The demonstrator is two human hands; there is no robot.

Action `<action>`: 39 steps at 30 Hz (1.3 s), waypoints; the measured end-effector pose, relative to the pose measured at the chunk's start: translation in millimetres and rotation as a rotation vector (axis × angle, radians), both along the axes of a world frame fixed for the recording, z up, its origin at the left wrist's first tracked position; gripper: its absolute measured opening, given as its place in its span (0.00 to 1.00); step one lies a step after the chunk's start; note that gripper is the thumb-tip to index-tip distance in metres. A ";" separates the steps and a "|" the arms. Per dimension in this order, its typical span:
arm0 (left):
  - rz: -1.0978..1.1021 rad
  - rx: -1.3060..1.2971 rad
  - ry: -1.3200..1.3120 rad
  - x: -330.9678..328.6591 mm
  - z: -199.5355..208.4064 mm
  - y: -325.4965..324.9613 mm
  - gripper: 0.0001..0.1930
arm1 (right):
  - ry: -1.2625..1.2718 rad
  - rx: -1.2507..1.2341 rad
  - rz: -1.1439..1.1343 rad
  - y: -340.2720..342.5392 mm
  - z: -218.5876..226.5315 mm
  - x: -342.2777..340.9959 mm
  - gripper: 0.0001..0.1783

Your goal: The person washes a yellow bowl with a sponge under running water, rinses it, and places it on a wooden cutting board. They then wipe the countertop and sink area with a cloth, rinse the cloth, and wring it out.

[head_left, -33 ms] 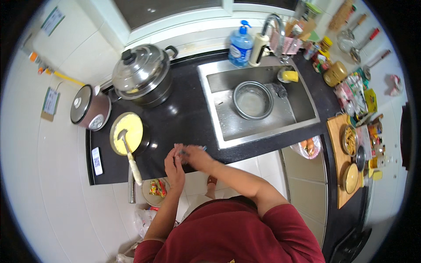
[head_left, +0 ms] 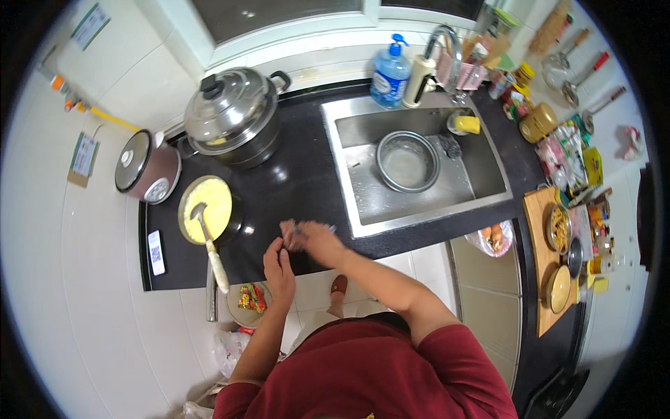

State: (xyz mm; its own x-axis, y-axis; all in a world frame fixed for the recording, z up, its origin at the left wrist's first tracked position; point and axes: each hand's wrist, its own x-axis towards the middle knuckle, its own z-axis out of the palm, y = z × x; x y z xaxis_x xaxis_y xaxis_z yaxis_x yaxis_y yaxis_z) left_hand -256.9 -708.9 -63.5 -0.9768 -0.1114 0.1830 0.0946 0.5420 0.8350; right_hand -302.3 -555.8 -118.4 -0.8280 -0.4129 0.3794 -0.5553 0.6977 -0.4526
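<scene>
Over the front edge of the dark counter (head_left: 299,178), my two hands are close together. My right hand (head_left: 317,242) is closed and blurred by motion; a small pale-blue tip shows beyond its knuckles, but I cannot make out what it holds. Beside it on the left, my left hand (head_left: 279,271) has its fingers extended and slightly bent, with nothing visible in it. To the left of both sits a pan (head_left: 183,222) of pale yellow food (head_left: 218,202). A ladle (head_left: 209,241) rests in it, its light handle lying out over the pan's handle.
A lidded steel steamer pot (head_left: 237,126) and a rice cooker (head_left: 146,167) stand behind the pan. A phone (head_left: 155,253) lies at the left edge. The sink (head_left: 356,202) on the right holds a metal bowl (head_left: 407,160). Below the counter stands a bin (head_left: 241,311).
My right hand has shifted slightly up and right, so a wider gap shows between my hands. The whole view has moved a little; the pan and ladle stay put.
</scene>
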 end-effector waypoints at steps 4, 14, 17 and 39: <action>-0.007 0.006 -0.038 17.1 -12.0 -26.4 0.13 | -0.237 -0.181 -0.520 37.5 -28.5 -74.1 0.14; 0.195 -0.036 -0.106 65.4 -36.7 -80.0 0.12 | -0.044 0.146 -0.149 -94.6 -18.7 -95.2 0.15; 0.283 0.080 -0.128 77.4 -53.0 -94.4 0.12 | -0.042 0.087 0.182 -138.7 -8.5 -35.9 0.17; -0.322 0.419 -0.231 12.5 -0.9 107.8 0.23 | -0.870 -1.604 -0.403 184.3 80.7 45.1 0.22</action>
